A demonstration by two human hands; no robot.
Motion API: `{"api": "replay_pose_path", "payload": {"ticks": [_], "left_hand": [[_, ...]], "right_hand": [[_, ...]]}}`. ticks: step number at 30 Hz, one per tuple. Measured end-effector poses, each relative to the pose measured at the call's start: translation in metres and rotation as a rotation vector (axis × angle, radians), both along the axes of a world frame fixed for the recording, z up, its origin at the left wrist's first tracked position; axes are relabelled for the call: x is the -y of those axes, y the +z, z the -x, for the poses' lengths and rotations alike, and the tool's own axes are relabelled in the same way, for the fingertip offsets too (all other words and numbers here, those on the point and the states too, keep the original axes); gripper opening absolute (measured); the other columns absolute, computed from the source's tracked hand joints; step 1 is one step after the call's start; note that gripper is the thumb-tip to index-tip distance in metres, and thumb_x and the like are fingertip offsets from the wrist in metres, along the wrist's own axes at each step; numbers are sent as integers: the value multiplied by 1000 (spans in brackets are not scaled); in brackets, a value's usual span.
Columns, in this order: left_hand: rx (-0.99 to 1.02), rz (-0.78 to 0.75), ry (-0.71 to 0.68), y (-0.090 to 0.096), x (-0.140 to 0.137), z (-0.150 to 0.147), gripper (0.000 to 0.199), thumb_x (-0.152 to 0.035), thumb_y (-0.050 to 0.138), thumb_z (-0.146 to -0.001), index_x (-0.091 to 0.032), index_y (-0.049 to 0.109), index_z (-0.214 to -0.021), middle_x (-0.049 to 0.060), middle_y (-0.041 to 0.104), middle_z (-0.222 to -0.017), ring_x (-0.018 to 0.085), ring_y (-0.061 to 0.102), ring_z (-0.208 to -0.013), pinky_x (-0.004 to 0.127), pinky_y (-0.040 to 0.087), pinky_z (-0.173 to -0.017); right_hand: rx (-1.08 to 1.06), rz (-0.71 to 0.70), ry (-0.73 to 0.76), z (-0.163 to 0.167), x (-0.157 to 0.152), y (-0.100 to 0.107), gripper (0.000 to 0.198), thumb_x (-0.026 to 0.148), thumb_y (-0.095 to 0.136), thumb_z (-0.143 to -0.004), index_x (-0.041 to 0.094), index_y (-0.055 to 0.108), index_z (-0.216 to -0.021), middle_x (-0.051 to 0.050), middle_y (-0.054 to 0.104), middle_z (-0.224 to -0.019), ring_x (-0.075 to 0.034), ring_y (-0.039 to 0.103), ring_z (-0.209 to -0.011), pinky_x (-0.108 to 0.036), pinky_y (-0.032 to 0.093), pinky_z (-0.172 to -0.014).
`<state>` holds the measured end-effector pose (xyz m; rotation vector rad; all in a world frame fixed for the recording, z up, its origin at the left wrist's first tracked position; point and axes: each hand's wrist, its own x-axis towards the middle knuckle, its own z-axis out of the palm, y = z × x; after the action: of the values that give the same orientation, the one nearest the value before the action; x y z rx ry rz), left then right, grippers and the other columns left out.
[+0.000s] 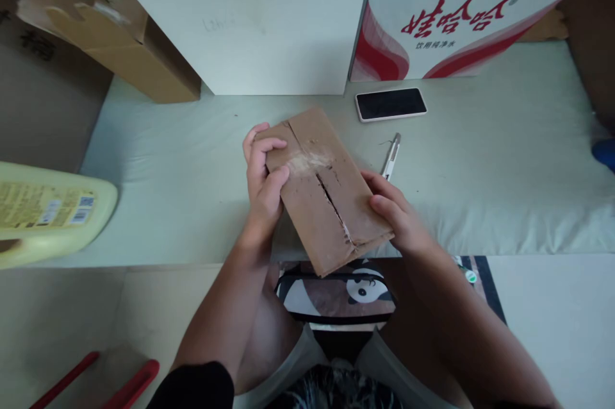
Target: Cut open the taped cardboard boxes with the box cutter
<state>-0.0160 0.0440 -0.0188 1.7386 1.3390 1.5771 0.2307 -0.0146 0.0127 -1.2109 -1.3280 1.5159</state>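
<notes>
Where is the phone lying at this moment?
In the head view, the phone lies right of centre on the pale green cloth, between the red-and-white carton and the slim white tool.

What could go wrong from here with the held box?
The box has a long slit, which might tear wider if the left hand and right hand pull. Its near corner juts past the front edge of the cloth in this view, so a slipped grip could drop it.

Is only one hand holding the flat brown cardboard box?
No, the left hand grips one long side of the brown cardboard box while the right hand holds the opposite side.
</notes>
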Motion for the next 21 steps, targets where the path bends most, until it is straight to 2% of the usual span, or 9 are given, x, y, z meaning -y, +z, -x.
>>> {"api": "replay_pose_path", "payload": {"ticks": [6,13,16,21], "left_hand": [[45,-4,-14,-2,-1,-2,47,-69,60,-84,-27,64,-104,11,55,-142,38,43,-147,57,38,-124],[78,47,0,-2,-4,-2,32,-53,60,-78,-28,60,-98,10,55,-143,37,44,-144,55,43,-119],[72,42,4,-1,-4,-3,31,-53,60,-79,-28,60,-98,9,55,-143,36,43,-146,54,43,-119],[60,1,-3,-1,-3,-3,39,-63,61,-81,-28,61,-99,10,56,-140,37,43,-145,55,37,-122]], "right_hand": [[-17,6,9,-2,-3,1,59,63,66,-85,25,64,-130,-11,71,-144,-36,65,-136,-55,53,-113],[-11,-8,13,-2,-3,1,56,64,66,-85,26,63,-126,-12,72,-141,-35,65,-134,-55,55,-111],[-19,-11,7,-1,-2,0,57,65,65,-85,26,63,-126,-12,73,-139,-35,66,-134,-54,55,-109],[-31,-19,4,1,-2,0,56,65,64,-86,26,64,-125,-11,73,-138,-36,65,-133,-55,53,-111]]}}
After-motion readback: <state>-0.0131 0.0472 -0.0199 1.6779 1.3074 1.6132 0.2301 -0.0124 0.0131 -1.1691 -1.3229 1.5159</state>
